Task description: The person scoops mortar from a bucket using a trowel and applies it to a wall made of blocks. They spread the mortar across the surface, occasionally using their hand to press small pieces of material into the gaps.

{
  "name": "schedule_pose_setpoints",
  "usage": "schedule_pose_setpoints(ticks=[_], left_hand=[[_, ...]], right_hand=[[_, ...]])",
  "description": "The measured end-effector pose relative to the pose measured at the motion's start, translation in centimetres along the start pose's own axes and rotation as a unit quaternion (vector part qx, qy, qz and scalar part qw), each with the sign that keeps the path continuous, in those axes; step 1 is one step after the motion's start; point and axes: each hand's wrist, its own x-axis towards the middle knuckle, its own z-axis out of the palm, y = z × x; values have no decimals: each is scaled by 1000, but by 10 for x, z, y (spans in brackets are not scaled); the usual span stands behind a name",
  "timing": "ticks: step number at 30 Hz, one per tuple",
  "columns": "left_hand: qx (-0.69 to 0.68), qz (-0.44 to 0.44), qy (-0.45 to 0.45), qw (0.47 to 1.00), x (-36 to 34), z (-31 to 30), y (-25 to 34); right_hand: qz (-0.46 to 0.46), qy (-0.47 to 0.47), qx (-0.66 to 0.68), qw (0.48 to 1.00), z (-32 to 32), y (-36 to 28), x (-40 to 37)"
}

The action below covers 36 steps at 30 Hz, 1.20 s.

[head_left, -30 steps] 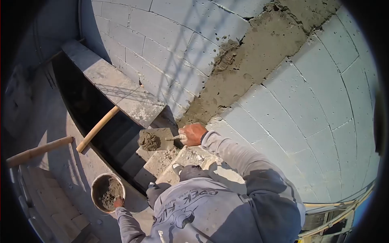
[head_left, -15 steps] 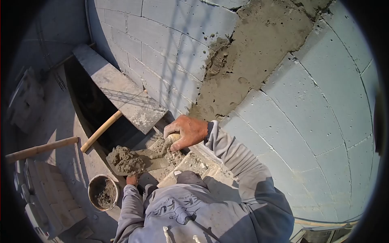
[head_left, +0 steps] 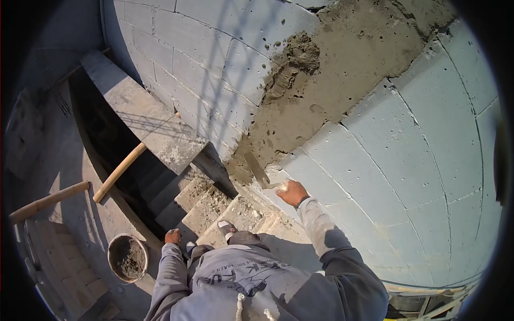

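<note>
A trowel (head_left: 257, 170) with a long flat blade lies against the lower end of the brown mortar strip (head_left: 342, 69) on the block wall. My right hand (head_left: 292, 193) is closed round its pale handle. On the upper left part of the strip sits a thick lump of mortar (head_left: 303, 52). My left hand (head_left: 173, 236) is low beside my knee, near the stair edge, its fingers curled; what it holds, if anything, is too small to make out. Left of it stands a round bucket (head_left: 128, 258) with mortar inside.
Pale block wall (head_left: 396, 160) fills the right side. Below my feet, rubble-strewn steps (head_left: 206, 211) lead down to a dark stairwell opening (head_left: 115, 134). A plank (head_left: 144, 115) and wooden poles (head_left: 120, 172) lie at the opening; stacked blocks (head_left: 67, 267) stand lower left.
My right hand has moved right with the trowel, from over the steps to the wall. The mortar load has left the blade, and a fresh lump shows on the strip. The view has shifted slightly.
</note>
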Motion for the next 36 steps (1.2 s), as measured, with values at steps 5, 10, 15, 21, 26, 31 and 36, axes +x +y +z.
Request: schedule_pose_setpoints(ticks=[5,10,15,21,26,31,36], left_hand=[[-8,-3,60,998,-16,15,6],[639,258,-41,723,-13,-21,-18],[370,109,-42,922,5,-38,-35],[68,-43,-16,997,25,-56,-63],[189,-49,-28,980,0,-49,-49],[677,159,-81,714,8,-48,-43],[379,71,-49,921,20,-48,-42]], right_hand=[[-33,107,-137,984,-162,-42,13],[-21,128,-250,960,-275,-109,35],[-37,168,-213,962,-325,-125,61],[-16,185,-163,969,-369,-147,45],[19,231,-139,963,-413,-161,22],[-47,284,-382,878,-403,-179,3],[-143,273,-323,895,-291,-193,-3]])
